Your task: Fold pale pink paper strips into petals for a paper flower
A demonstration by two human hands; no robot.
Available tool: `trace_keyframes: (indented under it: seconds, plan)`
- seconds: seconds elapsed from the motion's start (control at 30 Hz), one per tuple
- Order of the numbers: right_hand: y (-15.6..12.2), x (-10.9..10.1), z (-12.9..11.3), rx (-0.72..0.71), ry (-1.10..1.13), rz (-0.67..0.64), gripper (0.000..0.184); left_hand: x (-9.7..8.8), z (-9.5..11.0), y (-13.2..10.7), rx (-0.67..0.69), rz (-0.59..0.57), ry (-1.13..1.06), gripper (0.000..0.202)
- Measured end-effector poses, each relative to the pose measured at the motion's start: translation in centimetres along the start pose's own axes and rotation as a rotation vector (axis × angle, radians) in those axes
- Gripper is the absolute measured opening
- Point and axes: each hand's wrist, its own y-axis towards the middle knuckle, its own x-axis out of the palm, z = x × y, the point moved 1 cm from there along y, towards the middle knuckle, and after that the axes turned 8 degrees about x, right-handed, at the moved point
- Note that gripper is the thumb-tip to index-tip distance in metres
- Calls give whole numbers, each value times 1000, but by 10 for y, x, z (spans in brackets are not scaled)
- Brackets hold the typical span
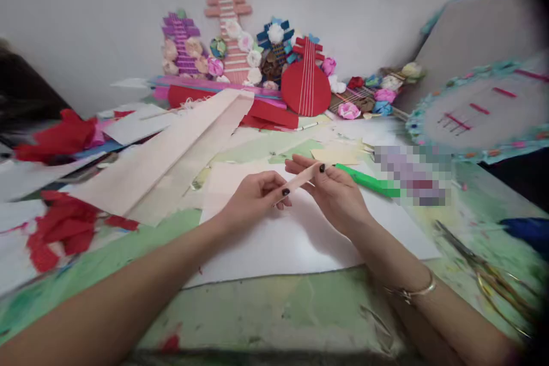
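Both hands hold one narrow cream paper strip (pixel 299 180) above a white sheet (pixel 300 240) on the table. My left hand (pixel 253 200) pinches the strip's near end between thumb and fingers. My right hand (pixel 332 194) grips the far end, thumb on top, fingers curled under it. A green pen-like tool (pixel 369 182) lies just beyond my right hand. A bracelet sits on my right wrist.
Long cream paper sheets (pixel 171 154) lie to the left, with red paper scraps (pixel 64 223) beside them. Paper lutes and paper flowers (pixel 274 57) stand against the wall. A round board with a teal trim (pixel 480 111) lies at right. Scissors (pixel 484 269) lie near the right edge.
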Motion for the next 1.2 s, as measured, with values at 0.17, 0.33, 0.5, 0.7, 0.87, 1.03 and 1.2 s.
trace_keyframes:
  seconds: [0.17, 0.33, 0.5, 0.7, 0.87, 1.03, 1.2]
  plan:
    - [2, -3, -2, -32, -16, 8, 21, -2, -1, 1, 27, 8, 20, 9]
    - [1, -6, -4, -68, -81, 23, 21, -4, -4, 1, 39, 18, 43, 10]
    - [2, -7, -4, -96, -121, 27, 21, -4, -4, 1, 43, 27, 49, 9]
    - [2, -7, -6, -77, -71, 33, 24, -6, -2, 2, 68, 18, 66, 9]
    - [3, -11, -11, -92, -93, 105, 31, -8, -4, 3, 69, 15, 50, 9]
    - [2, -16, -14, -96, -154, 124, 30, -9, -5, 4, 92, -2, 18, 11]
    - [1, -17, -12, -92, -315, 128, 38, -8, -4, 4, 99, -49, 35, 14]
